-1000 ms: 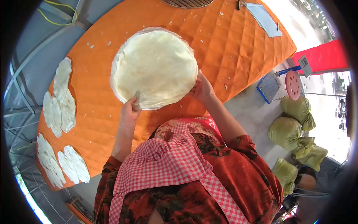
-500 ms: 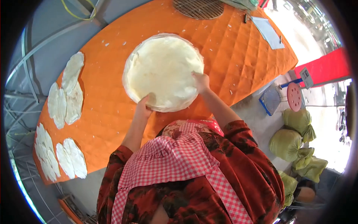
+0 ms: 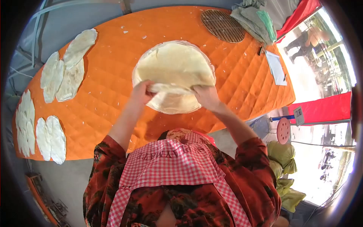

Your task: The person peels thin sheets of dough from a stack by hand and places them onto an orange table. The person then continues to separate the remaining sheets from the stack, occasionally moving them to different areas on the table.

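Note:
A round stack of thin, pale sheets (image 3: 176,64) lies on the orange table cover. Both my hands are at its near part, lifting the near edge of the upper sheet and folding it away from me. My left hand (image 3: 142,92) grips that raised edge at the left, fingers closed. At the right, my right hand (image 3: 206,96) pinches the same edge. Between them the edge forms a raised, slightly blurred fold, and more pale sheet (image 3: 174,104) shows on the near side of it.
Folded pale sheets (image 3: 51,138) lie in groups on the left of the orange cover (image 3: 109,109). Toward the back right are a round slatted rack (image 3: 223,25), a grey cloth (image 3: 251,22) and paper (image 3: 276,68) with a pen. A red stool (image 3: 283,130) and green sacks (image 3: 281,155) stand at the right.
Both hands have taken the near edge of the upper sheet and folded it up and away from me. The camera view has shifted, so the rack and cloth show more fully.

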A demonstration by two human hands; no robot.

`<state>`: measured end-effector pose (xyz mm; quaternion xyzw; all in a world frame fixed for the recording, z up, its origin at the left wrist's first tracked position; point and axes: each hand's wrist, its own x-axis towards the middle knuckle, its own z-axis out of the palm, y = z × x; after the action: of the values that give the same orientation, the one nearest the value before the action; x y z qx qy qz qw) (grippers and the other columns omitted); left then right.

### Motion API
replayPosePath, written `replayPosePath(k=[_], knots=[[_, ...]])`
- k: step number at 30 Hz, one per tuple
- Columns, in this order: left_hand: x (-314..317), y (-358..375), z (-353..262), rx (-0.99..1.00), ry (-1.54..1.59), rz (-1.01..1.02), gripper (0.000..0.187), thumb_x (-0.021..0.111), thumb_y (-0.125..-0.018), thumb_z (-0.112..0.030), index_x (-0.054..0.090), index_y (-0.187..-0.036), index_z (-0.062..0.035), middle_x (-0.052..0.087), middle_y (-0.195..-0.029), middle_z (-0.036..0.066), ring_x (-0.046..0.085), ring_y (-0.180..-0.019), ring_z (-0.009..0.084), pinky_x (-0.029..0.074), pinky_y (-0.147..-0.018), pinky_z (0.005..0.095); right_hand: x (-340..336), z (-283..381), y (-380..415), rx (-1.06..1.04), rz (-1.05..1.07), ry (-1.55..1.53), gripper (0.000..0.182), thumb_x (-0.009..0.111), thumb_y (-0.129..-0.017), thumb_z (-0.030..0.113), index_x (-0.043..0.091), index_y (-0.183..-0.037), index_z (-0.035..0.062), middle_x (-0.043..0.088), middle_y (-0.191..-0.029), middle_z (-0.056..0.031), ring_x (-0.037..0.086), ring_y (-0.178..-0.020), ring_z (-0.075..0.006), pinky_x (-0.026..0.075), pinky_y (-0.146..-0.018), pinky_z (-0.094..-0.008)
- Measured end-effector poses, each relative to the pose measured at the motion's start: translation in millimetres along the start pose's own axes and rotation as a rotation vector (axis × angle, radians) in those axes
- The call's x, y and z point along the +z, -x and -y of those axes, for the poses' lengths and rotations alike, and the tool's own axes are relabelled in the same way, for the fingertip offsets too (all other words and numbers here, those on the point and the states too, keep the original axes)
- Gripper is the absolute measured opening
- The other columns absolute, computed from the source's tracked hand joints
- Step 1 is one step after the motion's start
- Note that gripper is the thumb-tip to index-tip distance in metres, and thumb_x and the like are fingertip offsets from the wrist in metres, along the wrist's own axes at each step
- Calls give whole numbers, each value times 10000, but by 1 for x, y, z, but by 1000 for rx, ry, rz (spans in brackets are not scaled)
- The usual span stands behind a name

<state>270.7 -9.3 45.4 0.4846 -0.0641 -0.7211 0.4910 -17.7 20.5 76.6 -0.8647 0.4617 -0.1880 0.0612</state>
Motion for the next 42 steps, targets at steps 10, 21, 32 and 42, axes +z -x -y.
replayPosePath(k=[10, 21, 32, 42], knots=[[-67, 48, -14, 463, 66, 344, 619, 531, -920, -399, 341, -1383, -33, 380, -1413, 110, 370, -1298, 280, 367, -1038, 468, -224, 36, -196, 177, 330, -604, 352, 697, -730, 78, 635, -1063, -16, 680, -907, -88, 651, -814, -170, 526, -742, -324], [-79, -22, 55, 214, -44, -112, 331, 624, -797, -68, 526, -1107, -5, 610, -969, 87, 612, -859, 208, 519, -720, 328, 38, -205, -59, 951, 594, -1227, 409, 657, -809, 128, 556, -1160, -57, 650, -1056, -140, 660, -889, -229, 541, -803, -378], [-47, -5, 47, 298, -551, -236, 577, 701, -737, 12, 396, -1223, -48, 570, -1131, 125, 609, -948, 239, 548, -742, 368, 29, -122, 16, 760, 64, -1468, 408, 645, -785, 70, 572, -1165, -61, 650, -1030, -107, 624, -917, -198, 490, -834, -312], [29, 41, 31, 508, -390, 104, 570, 620, -736, 82, 379, -1241, -30, 573, -1107, 152, 603, -959, 248, 525, -787, 333, -41, -101, 38, 751, -164, -1181, 406, 609, -729, -15, 599, -1132, -55, 640, -1036, -103, 618, -906, -183, 491, -798, -316]])
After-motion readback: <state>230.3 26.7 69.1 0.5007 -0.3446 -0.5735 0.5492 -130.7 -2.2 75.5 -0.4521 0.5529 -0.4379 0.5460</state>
